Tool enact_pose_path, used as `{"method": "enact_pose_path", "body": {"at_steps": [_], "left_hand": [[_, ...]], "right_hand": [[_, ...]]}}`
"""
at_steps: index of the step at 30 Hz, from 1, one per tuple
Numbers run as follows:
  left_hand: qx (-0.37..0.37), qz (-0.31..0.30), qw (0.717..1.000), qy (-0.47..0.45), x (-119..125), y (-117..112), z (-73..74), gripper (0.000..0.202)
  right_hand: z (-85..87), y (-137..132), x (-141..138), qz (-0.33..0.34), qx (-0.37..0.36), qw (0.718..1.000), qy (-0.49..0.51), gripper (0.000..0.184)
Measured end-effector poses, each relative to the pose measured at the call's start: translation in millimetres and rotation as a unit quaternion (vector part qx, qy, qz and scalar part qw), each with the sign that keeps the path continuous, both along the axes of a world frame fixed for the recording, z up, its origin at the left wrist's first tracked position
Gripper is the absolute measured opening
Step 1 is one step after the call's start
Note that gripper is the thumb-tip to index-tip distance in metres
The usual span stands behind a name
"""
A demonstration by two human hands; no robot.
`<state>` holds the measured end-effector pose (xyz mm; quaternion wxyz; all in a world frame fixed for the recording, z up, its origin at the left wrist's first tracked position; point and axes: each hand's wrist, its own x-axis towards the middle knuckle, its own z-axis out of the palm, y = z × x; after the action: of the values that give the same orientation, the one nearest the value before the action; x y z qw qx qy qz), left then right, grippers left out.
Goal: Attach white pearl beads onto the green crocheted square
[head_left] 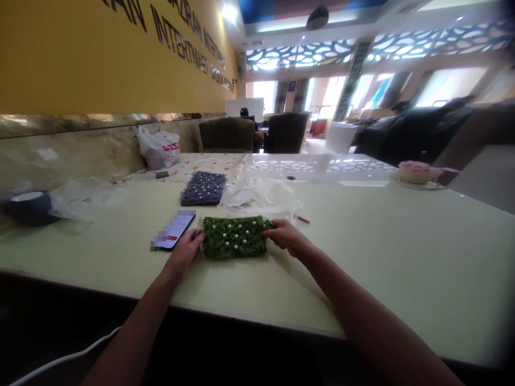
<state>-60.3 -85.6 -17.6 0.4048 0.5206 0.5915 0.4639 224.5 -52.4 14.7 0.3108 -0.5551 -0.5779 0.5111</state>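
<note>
A green ruffled fabric piece (233, 236), roughly rectangular and dotted with several white pearl beads, is held just over the table in front of me. My left hand (188, 249) pinches its left edge. At its upper right corner, my right hand (287, 237) grips it between thumb and fingers. A smartphone (176, 229) with a lit screen lies beside my left hand. Behind the green piece rests a similar grey-blue beaded fabric piece (203, 187), next to a crumpled clear plastic bag (261, 194). A small red stick-like item (303, 219) lies beyond my right hand.
The pale table (382, 268) spans the view. At left are a dark bowl-like object (30, 206) and thin plastic wrap (86, 197). A filled white carrier bag (159, 147) stands farther back. A pink-topped cup (416, 172) sits far right. Chairs (227, 134) and a person are beyond.
</note>
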Motion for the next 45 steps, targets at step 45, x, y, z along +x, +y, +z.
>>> {"method": "enact_pose_path", "body": {"at_steps": [45], "left_hand": [[-0.040, -0.047, 0.933, -0.355, 0, -2, 8.0, 0.024]], "right_hand": [[-21.1, 0, -11, 0.069, -0.022, 0.944, 0.321, 0.050]]}}
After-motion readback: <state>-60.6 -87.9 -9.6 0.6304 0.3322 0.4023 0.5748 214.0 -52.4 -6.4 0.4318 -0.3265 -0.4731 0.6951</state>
